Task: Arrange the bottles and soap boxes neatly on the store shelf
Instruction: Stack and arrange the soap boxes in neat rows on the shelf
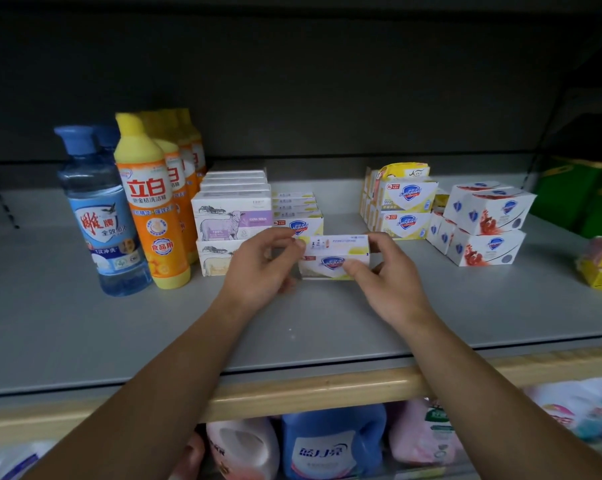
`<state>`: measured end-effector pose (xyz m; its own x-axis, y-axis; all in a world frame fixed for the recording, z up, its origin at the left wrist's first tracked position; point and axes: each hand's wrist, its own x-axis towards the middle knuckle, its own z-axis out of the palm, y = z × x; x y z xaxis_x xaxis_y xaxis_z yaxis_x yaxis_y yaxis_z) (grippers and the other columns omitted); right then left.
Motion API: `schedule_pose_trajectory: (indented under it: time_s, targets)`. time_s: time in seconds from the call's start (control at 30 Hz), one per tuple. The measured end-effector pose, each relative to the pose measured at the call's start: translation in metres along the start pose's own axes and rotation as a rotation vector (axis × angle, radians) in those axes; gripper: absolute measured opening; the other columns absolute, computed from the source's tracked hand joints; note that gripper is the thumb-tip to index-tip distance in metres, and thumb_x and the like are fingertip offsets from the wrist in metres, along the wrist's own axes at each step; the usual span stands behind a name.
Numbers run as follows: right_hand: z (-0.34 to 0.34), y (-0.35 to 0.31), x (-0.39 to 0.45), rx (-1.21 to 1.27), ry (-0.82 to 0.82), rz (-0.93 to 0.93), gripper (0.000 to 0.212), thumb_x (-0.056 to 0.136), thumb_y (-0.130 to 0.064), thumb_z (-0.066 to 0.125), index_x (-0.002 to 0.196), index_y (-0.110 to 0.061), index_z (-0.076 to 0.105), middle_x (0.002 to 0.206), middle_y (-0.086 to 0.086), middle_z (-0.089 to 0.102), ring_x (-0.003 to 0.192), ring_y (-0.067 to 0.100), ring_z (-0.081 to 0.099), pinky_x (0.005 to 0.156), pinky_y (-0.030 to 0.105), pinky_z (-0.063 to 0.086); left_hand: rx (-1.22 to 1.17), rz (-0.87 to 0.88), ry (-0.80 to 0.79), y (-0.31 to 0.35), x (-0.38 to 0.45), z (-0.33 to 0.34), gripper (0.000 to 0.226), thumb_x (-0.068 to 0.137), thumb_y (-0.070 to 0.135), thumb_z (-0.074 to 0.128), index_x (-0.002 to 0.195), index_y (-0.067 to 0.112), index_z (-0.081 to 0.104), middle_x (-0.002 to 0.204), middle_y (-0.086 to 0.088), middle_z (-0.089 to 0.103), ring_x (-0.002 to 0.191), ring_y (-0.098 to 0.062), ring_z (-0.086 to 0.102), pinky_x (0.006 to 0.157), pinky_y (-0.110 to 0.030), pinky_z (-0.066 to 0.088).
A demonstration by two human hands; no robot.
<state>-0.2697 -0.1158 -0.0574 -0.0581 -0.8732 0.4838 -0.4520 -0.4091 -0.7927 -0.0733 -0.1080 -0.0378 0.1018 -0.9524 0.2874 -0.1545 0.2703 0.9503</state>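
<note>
Both hands on one soap box (334, 258), held just above the shelf (85, 323) near front-centre. Left hand (261, 268) pinches its left end, right hand (386, 275) its right end w/ thumb across the front face. Long axis runs left-right, parallel to the shelf edge. Matching stack (298, 216) sits just behind and slightly left, so probably the left hand leads: push back, keep axis as is.

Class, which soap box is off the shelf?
The yellow-and-white soap box, gripped between left hand and right hand; all others rest stacked.
</note>
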Motion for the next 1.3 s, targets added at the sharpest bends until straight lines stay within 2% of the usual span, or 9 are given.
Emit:
schedule_pose_trajectory:
  time_s: [0.13, 0.2, 0.3, 0.4, 0.47, 0.63, 0.83, 1.03, 1.3]
  targets:
    - [0.001, 0.003, 0.003, -0.035, -0.034, 0.122, 0.026, 0.085, -0.031, 0.071, 0.107, -0.021, 0.060, 0.095, -0.012, 0.068, 0.081, 0.006, 0.064, 0.069, 0.018, 0.049, 0.422, 0.348, 0.197, 0.011, -0.004, -0.006, 0.020, 0.088, 0.026, 0.065, 0.108, 0.020, 0.068, 0.099, 0.013, 0.068, 0.067, -0.008, 0.063, 0.059, -0.023, 0.053]
    - [0.002, 0.002, 0.003, -0.046, -0.028, 0.134, 0.039, 0.083, -0.030, 0.074, 0.117, -0.022, 0.057, 0.108, -0.011, 0.065, 0.089, 0.008, 0.062, 0.076, 0.022, 0.048, 0.560, 0.510, 0.238, 0.022, -0.002, -0.010, 0.022, 0.088, 0.023, 0.065, 0.109, 0.018, 0.069, 0.102, 0.008, 0.067, 0.072, -0.006, 0.061, 0.065, -0.025, 0.054]
    - [0.002, 0.003, 0.004, -0.085, -0.029, 0.079, 0.063, 0.080, -0.023, 0.078, 0.137, -0.022, 0.049, 0.129, -0.004, 0.051, 0.114, 0.015, 0.053, 0.097, 0.031, 0.046, 0.735, 0.633, 0.318, 0.038, 0.009, -0.021, 0.026, 0.088, 0.025, 0.065, 0.113, 0.018, 0.067, 0.113, 0.000, 0.067, 0.102, -0.012, 0.056, 0.082, -0.026, 0.044]
    - [0.002, 0.004, 0.004, -0.100, -0.048, 0.028, 0.064, 0.081, -0.018, 0.077, 0.138, -0.025, 0.049, 0.133, -0.001, 0.049, 0.122, 0.017, 0.049, 0.104, 0.035, 0.043, 0.924, 0.655, 0.354, 0.048, 0.029, -0.036, 0.036, 0.089, 0.030, 0.064, 0.122, 0.018, 0.062, 0.126, -0.002, 0.062, 0.120, -0.021, 0.048, 0.094, -0.028, 0.034]
    - [0.002, 0.004, 0.004, -0.107, -0.054, 0.016, 0.063, 0.081, -0.017, 0.076, 0.138, -0.025, 0.050, 0.131, -0.003, 0.050, 0.119, 0.013, 0.050, 0.102, 0.030, 0.044, 1.060, 0.606, 0.318, 0.048, 0.042, -0.044, 0.047, 0.089, 0.037, 0.062, 0.132, 0.020, 0.056, 0.136, -0.003, 0.056, 0.127, -0.024, 0.044, 0.103, -0.038, 0.035]
    - [0.003, 0.005, 0.004, -0.127, -0.047, -0.029, 0.057, 0.081, -0.010, 0.073, 0.133, -0.024, 0.056, 0.127, -0.005, 0.052, 0.111, 0.009, 0.054, 0.094, 0.016, 0.042, 1.335, 0.396, 0.160, 0.024, 0.057, -0.051, 0.063, 0.088, 0.062, 0.049, 0.141, 0.028, 0.043, 0.144, -0.001, 0.049, 0.135, -0.027, 0.039, 0.116, -0.053, 0.017]
    - [0.004, -0.001, 0.005, -0.338, -0.056, -0.180, 0.054, 0.083, -0.017, 0.071, 0.134, -0.023, 0.057, 0.135, -0.006, 0.048, 0.123, 0.013, 0.044, 0.096, 0.004, 0.025, 1.267, 0.481, 0.271, 0.007, 0.058, -0.050, 0.058, 0.084, 0.057, 0.056, 0.133, 0.028, 0.051, 0.135, -0.002, 0.055, 0.125, -0.028, 0.044, 0.110, -0.051, 0.021]
    - [0.010, -0.018, 0.039, -0.617, -0.303, -0.199, 0.045, 0.089, -0.022, 0.064, 0.133, -0.029, 0.055, 0.130, -0.007, 0.053, 0.120, 0.020, 0.044, 0.096, 0.028, 0.037, 1.209, 0.485, 0.286, 0.005, 0.062, -0.050, 0.058, 0.082, 0.056, 0.059, 0.133, 0.027, 0.053, 0.134, -0.004, 0.056, 0.125, -0.030, 0.044, 0.110, -0.051, 0.019]
    - [0.056, -0.020, 0.078, -0.594, -0.180, -0.289, 0.040, 0.089, -0.017, 0.067, 0.128, -0.024, 0.059, 0.128, -0.004, 0.057, 0.120, 0.022, 0.044, 0.097, 0.024, 0.031, 1.170, 0.484, 0.285, 0.004, 0.064, -0.053, 0.061, 0.083, 0.057, 0.059, 0.136, 0.029, 0.049, 0.139, -0.001, 0.052, 0.130, -0.028, 0.039, 0.112, -0.050, 0.016]
